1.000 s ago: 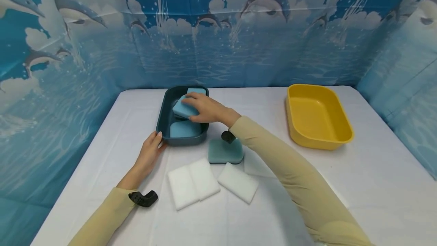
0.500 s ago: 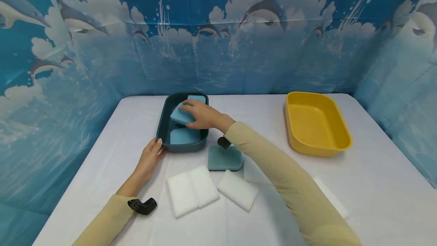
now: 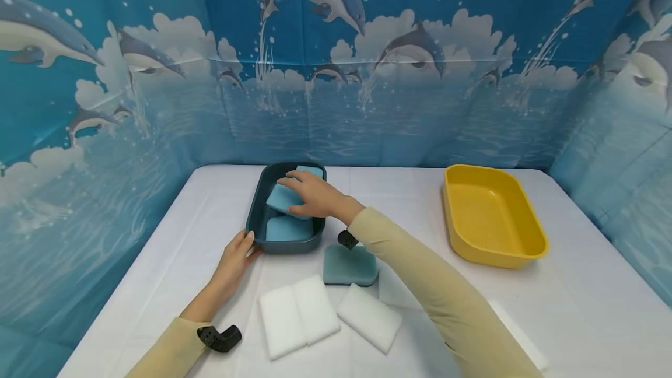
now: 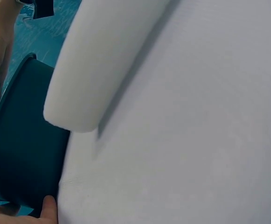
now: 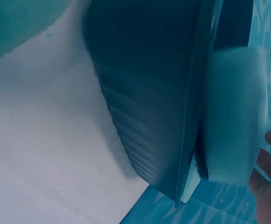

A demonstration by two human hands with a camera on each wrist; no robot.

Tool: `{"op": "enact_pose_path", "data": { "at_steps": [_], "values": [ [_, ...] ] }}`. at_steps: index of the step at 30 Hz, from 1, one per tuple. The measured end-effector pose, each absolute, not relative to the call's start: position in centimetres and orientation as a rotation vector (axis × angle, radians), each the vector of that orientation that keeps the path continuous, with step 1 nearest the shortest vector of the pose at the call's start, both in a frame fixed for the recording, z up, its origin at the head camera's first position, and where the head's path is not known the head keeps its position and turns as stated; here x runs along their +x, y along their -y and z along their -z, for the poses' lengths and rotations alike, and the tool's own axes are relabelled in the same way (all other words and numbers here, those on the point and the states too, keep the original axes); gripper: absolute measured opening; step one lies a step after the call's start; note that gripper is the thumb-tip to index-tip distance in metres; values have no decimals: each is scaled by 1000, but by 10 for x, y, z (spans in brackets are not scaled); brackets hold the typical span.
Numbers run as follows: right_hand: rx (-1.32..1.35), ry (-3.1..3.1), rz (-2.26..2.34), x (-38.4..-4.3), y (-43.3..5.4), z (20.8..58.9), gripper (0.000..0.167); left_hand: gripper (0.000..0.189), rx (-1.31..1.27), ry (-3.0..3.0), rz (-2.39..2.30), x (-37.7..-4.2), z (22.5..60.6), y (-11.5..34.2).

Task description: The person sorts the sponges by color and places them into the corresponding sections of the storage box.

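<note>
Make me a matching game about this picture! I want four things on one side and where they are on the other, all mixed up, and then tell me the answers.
Things:
1. Left hand
2. Green sponge
3. Yellow tub
4. Right hand

Places:
A. Over a blue sponge
B. Towards the far right of the table
C. At the near left corner of the dark tub
D. Lying just beyond the white pads

Right pairs: 1-C, 2-D, 3-B, 4-A
</note>
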State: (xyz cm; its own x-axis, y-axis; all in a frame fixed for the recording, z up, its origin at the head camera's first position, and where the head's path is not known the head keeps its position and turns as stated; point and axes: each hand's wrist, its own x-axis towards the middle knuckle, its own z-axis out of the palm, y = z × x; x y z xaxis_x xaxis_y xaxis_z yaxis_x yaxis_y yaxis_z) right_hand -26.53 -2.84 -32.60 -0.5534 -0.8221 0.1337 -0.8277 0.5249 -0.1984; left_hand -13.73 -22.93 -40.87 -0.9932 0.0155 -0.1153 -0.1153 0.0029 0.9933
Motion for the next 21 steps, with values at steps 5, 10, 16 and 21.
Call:
{"op": "enact_pose_path", "data": {
  "at_steps": [5, 10, 16, 21],
  "values": [
    [1457, 2734, -371, -261, 30, 328, 65, 54, -118, -2171, -2144, -131, 409, 232],
    [1455, 2757, -386, -262, 25, 324, 64, 54, -135, -2183, -2139, -134, 407, 231],
    [1461, 2751, -414, -261, 17, 320, 62, 53, -132, -2178, -2145, -140, 409, 228],
    [1478, 2751, -405, -259, 15, 320, 63, 53, -133, -2153, -2177, -139, 410, 227]
  ]
}}
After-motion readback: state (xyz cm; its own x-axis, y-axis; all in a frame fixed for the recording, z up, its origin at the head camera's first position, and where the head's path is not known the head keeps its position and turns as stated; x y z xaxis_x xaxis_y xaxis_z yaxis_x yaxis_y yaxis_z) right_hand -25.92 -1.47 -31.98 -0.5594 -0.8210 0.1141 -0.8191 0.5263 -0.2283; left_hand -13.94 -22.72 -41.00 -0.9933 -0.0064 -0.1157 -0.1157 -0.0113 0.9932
